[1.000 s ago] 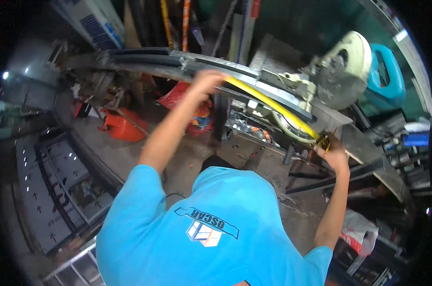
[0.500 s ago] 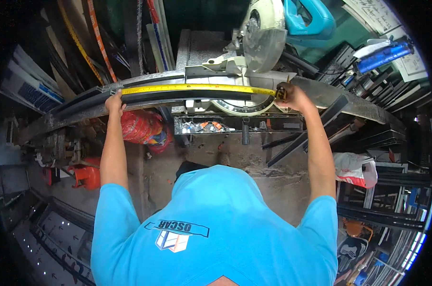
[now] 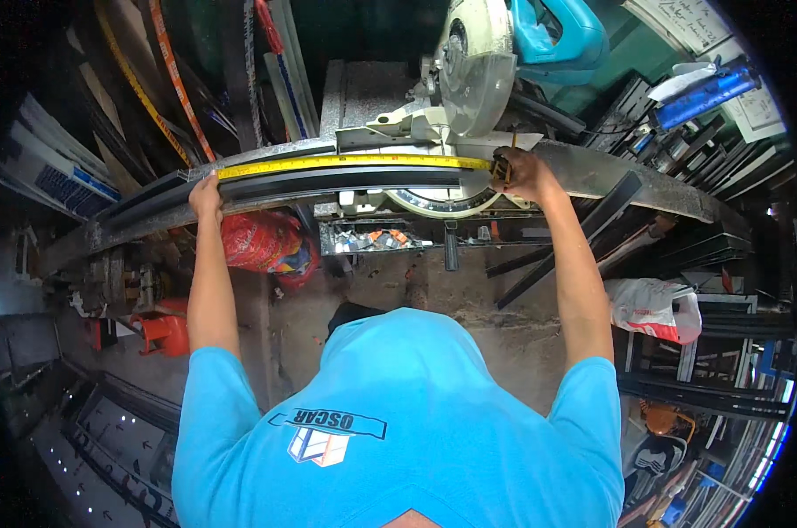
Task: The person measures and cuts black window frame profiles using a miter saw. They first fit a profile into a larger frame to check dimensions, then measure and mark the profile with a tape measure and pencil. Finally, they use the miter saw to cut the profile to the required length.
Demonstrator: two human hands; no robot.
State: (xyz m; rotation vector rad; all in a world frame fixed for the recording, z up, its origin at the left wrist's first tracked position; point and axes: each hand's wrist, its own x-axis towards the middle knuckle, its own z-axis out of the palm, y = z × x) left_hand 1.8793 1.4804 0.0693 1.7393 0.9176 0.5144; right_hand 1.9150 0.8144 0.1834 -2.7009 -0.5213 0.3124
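A yellow tape measure blade (image 3: 354, 162) is stretched across the bench, along the back side of a long dark metal profile (image 3: 328, 182). My left hand (image 3: 207, 195) pinches the blade's left end, next to the profile. Wrapped round the dark tape measure case at the blade's other end, my right hand (image 3: 525, 176) is closed. A thin pencil-like stick points up from its fingers. The profile's right end lies over the round base of a mitre saw (image 3: 476, 88), whose blade guard is raised behind the tape.
A tray of offcuts (image 3: 376, 239) sits below the saw's front edge. Under the bench are a red sack (image 3: 266, 242) and a red gas cylinder (image 3: 165, 333). Dark profiles (image 3: 583, 238) lean at the right, near a white and red bag (image 3: 649, 308). Long strips stand at the back left.
The view has shifted slightly, so the saw appears farther left. My right hand with the tape measure has moved a little to the left. Both hands keep their grip.
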